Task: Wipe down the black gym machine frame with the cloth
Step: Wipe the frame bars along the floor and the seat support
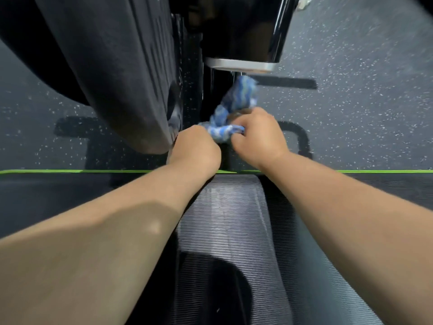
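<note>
Pad (112, 73) crowds left hand (199, 148) and right hand (257, 134) gripping cloth (236, 102).

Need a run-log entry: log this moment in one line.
left hand: grips cloth | right hand: grips cloth | cloth: beside black frame

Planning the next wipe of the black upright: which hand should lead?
Probably the right hand: its grip holds most of the cloth, whose long end lies beside the upright; the left hand holds only a corner.

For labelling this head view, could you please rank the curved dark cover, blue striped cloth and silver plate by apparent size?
Largest: curved dark cover. Then blue striped cloth and silver plate: too alike to rank, cloth partly hidden.
</note>
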`<action>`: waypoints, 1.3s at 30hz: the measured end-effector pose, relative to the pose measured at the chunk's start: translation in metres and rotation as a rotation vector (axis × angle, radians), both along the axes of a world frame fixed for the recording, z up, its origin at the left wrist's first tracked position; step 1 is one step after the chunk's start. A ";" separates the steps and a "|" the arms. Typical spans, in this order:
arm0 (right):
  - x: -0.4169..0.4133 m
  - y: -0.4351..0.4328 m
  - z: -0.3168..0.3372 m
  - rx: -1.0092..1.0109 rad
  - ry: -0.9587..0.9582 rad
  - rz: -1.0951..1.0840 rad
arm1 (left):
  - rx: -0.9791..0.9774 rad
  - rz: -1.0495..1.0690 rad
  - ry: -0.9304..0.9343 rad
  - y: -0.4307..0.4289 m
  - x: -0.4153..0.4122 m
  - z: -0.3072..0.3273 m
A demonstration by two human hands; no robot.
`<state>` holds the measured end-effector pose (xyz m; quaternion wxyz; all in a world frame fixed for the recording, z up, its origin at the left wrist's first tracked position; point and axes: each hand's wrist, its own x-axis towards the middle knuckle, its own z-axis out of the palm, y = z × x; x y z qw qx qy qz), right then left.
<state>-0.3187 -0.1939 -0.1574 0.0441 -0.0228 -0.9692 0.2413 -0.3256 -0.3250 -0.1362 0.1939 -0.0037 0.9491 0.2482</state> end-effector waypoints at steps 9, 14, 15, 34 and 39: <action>-0.030 0.014 0.009 -0.317 -0.182 -0.348 | -0.138 -0.049 0.083 0.036 -0.003 -0.015; -0.028 0.023 0.017 -0.384 -0.249 -0.396 | -0.252 -0.151 0.151 0.039 -0.007 -0.026; -0.036 0.024 0.019 -0.399 -0.296 -0.397 | -0.227 -0.156 0.130 0.038 -0.007 -0.026; -0.028 -0.006 0.010 -0.036 -0.501 -0.402 | 0.321 0.324 -0.013 0.021 -0.007 -0.015; -0.040 -0.018 -0.010 -0.022 -0.427 -0.383 | 0.324 0.335 0.003 0.021 -0.008 -0.018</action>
